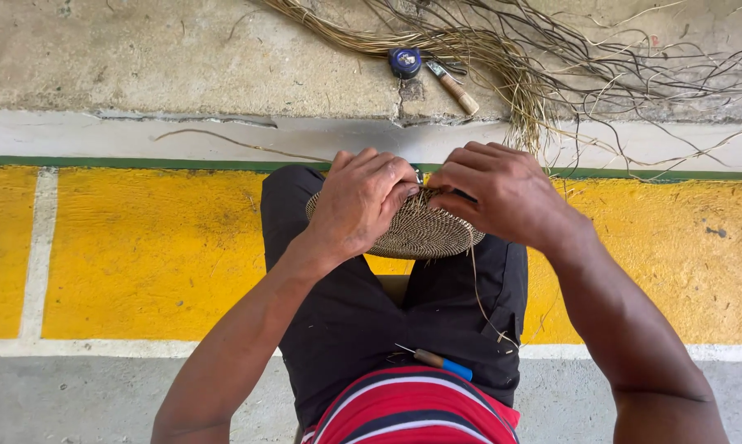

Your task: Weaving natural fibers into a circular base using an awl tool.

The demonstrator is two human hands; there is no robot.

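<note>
Two hands (359, 201) (498, 193), one woven disc (420, 234), one awl (441, 362)

A woven disc (420, 233) is resting on the person's lap, with the left hand (359, 200) lying on its left part and the right hand (496, 191) on its right edge. Nearer the body, an awl-like tool (441, 362) is lying on the right thigh. Beyond the knees, a tape measure (405, 62) is sitting just left of a knife (453, 86), both beside what is probably a fibre bundle (519, 74) spreading rightward on the concrete ledge (182, 57).

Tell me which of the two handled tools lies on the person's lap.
The small tool with the brown and blue handle, resting on the black trousers. The other, a pale wooden-handled knife, lies on the concrete ledge beside the blue tape measure.
</note>
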